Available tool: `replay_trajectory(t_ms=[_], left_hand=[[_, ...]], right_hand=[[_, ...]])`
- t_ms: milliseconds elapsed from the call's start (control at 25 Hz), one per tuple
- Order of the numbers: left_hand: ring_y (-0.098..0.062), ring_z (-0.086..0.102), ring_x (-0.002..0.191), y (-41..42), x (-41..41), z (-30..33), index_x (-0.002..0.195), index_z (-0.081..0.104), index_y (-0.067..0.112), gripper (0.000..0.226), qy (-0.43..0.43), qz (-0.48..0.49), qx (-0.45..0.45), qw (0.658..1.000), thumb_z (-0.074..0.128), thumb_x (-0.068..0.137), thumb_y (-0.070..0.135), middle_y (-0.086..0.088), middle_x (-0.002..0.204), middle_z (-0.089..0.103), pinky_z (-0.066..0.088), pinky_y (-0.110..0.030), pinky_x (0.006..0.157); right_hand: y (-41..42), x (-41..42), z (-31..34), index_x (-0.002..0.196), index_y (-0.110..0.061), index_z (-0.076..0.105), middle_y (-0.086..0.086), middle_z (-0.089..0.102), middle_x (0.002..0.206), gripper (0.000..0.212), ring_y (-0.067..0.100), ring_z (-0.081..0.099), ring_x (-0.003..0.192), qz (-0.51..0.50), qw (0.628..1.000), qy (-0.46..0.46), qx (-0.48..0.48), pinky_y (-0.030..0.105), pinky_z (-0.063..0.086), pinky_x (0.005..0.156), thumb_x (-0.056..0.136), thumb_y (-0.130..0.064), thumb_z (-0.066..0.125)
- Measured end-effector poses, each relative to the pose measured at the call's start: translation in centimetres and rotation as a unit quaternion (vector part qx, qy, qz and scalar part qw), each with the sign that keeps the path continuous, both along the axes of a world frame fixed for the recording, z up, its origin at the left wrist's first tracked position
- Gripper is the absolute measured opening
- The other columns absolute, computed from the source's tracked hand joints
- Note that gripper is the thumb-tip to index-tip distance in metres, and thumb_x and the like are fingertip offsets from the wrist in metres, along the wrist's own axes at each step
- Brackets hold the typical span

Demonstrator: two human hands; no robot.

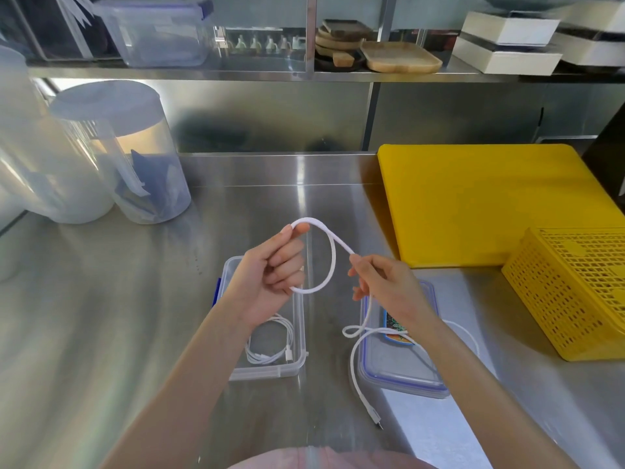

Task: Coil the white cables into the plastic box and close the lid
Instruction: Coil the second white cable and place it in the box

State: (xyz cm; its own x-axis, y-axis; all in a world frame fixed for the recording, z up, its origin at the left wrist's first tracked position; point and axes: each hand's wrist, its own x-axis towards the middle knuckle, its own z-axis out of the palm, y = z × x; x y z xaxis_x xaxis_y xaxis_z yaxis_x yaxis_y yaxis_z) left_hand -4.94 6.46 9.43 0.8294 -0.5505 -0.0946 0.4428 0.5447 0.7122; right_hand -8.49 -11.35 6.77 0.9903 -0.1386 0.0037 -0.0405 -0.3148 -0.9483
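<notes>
Nearest, at the bottom edge, a bit of pink clothing (324, 458) and two bare forearms reaching forward over a stainless steel counter (111, 316). On the counter, a metal-tipped plug (374, 417) of a white braided cable (333, 255), lying just in front of a clear lid (399, 370) with blue seal; from there the cable running up across the lid's left side, crossing itself in a small loop beside a colourful sticker (397, 330) on the lid. To the left of the lid, apart from it, an open clear plastic box (299, 333) with a thinner white cable (270, 343) already coiled inside. Above box and lid, both hands raised in the air: left hand (270, 269) with fingers curled, pinching the top of one round cable loop between thumb and forefinger, the lower part of the loop passing by its palm; right hand (385, 282) pinching the same cable at its fingertips, the rest hanging down from it to the lid. Further right, a yellow perforated basket (575, 296) resting partly on a yellow cutting board (480, 201). At far left, a clear round jar (135, 157) with pale lid beside other translucent containers. Behind, on a steel shelf (236, 74), a clear storage container (159, 32), stacked wooden trays (399, 55) and white boxes (507, 42).
</notes>
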Motion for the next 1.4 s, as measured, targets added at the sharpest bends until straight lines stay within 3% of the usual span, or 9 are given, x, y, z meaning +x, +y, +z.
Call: replay_trajectory(t_ms=[200, 440, 600, 760, 960, 1120, 1200, 1280, 1400], left_hand=[[-0.007, 0.028, 0.030, -0.6, 0.2, -0.1, 0.078, 0.056, 0.015, 0.016, 0.026, 0.057, -0.052, 0.997, 0.045, 0.083, 0.026, 0.007, 0.039, 0.035, 0.025, -0.012, 0.032], [-0.011, 0.013, 0.041, 0.8, 0.7, 0.4, 0.092, 0.063, 0.015, 0.023, 0.038, 0.110, -0.098, 0.988, 0.045, 0.082, 0.025, 0.005, 0.040, 0.026, 0.026, -0.016, 0.033], [-0.011, 0.012, 0.040, 1.4, 1.0, 0.5, 0.091, 0.063, 0.015, 0.025, 0.044, 0.127, -0.104, 0.985, 0.041, 0.086, 0.025, 0.004, 0.038, 0.029, 0.024, -0.016, 0.033], [-0.012, 0.011, 0.038, 0.7, 0.6, 0.3, 0.086, 0.066, 0.020, 0.036, 0.001, 0.126, -0.049, 0.991, 0.031, 0.096, 0.026, 0.004, 0.046, 0.015, 0.021, -0.015, 0.032], [-0.003, 0.038, 0.033, -0.4, 0.1, 0.2, 0.084, 0.063, 0.019, 0.034, -0.040, 0.125, 0.035, 0.991, 0.033, 0.097, 0.027, 0.010, 0.039, 0.043, 0.035, -0.010, 0.037], [-0.008, 0.070, 0.071, -1.6, -0.5, -0.6, 0.087, 0.064, 0.017, 0.032, -0.154, 0.105, 0.156, 0.970, 0.034, 0.097, 0.023, 0.005, 0.069, 0.074, 0.056, -0.017, 0.066], [-0.012, 0.071, 0.082, -2.3, -0.8, -1.3, 0.089, 0.063, 0.020, 0.030, -0.207, 0.086, 0.221, 0.949, 0.034, 0.097, 0.023, 0.004, 0.079, 0.076, 0.057, -0.022, 0.074], [-0.011, 0.071, 0.080, -2.8, -1.1, -2.0, 0.088, 0.060, 0.025, 0.026, -0.241, 0.083, 0.291, 0.922, 0.036, 0.097, 0.024, 0.006, 0.083, 0.074, 0.056, -0.021, 0.072], [0.001, 0.067, 0.070, -2.7, -1.4, -3.0, 0.092, 0.058, 0.028, 0.021, -0.329, 0.111, 0.403, 0.847, 0.038, 0.096, 0.029, 0.014, 0.080, 0.068, 0.052, -0.012, 0.066]], right_hand=[[0.4, -0.1, -1.0, 0.077, -0.022, 0.050, -0.002, 0.048, 0.060, 0.015, 0.008, 0.049, 0.052, -0.003, 1.000, -0.007, 0.014, 0.017, 0.051, 0.047, 0.091, -0.018, 0.046], [-0.5, 0.0, -1.2, 0.071, -0.028, 0.059, -0.004, 0.043, 0.050, 0.022, 0.002, 0.042, 0.041, -0.014, 0.997, -0.016, -0.075, 0.009, 0.036, 0.040, 0.087, -0.039, 0.049], [-1.1, -0.4, -1.2, 0.070, -0.029, 0.061, -0.006, 0.042, 0.052, 0.022, 0.006, 0.039, 0.047, 0.007, 0.996, -0.025, -0.085, 0.011, 0.036, 0.043, 0.088, -0.025, 0.049], [-1.3, -0.4, -0.3, 0.086, -0.022, 0.067, -0.010, 0.042, 0.048, 0.018, 0.001, 0.044, 0.045, -0.015, 0.984, -0.058, -0.168, 0.008, 0.033, 0.041, 0.090, -0.024, 0.049], [0.3, -0.6, 0.4, 0.092, -0.017, 0.069, -0.015, 0.043, 0.047, 0.023, 0.002, 0.047, 0.046, 0.051, 0.960, -0.041, -0.272, 0.004, 0.034, 0.048, 0.090, -0.027, 0.049], [2.0, -1.0, 0.5, 0.070, -0.015, 0.055, 0.008, 0.054, 0.062, 0.022, 0.022, 0.048, 0.061, 0.178, 0.927, -0.009, -0.330, 0.032, 0.039, 0.058, 0.088, -0.016, 0.042], [2.5, -1.1, 0.5, 0.076, -0.013, 0.054, 0.017, 0.060, 0.078, 0.020, 0.030, 0.051, 0.072, 0.245, 0.898, -0.015, -0.364, 0.032, 0.038, 0.062, 0.087, -0.010, 0.038], [2.4, -1.2, 0.7, 0.103, -0.019, 0.061, 0.012, 0.066, 0.088, 0.028, 0.022, 0.056, 0.074, 0.265, 0.889, -0.030, -0.373, 0.026, 0.042, 0.068, 0.091, -0.012, 0.037], [2.0, -1.1, 1.5, 0.105, -0.024, 0.062, -0.005, 0.062, 0.072, 0.024, 0.000, 0.051, 0.053, 0.228, 0.921, -0.016, -0.315, 0.003, 0.037, 0.053, 0.092, -0.021, 0.044]])
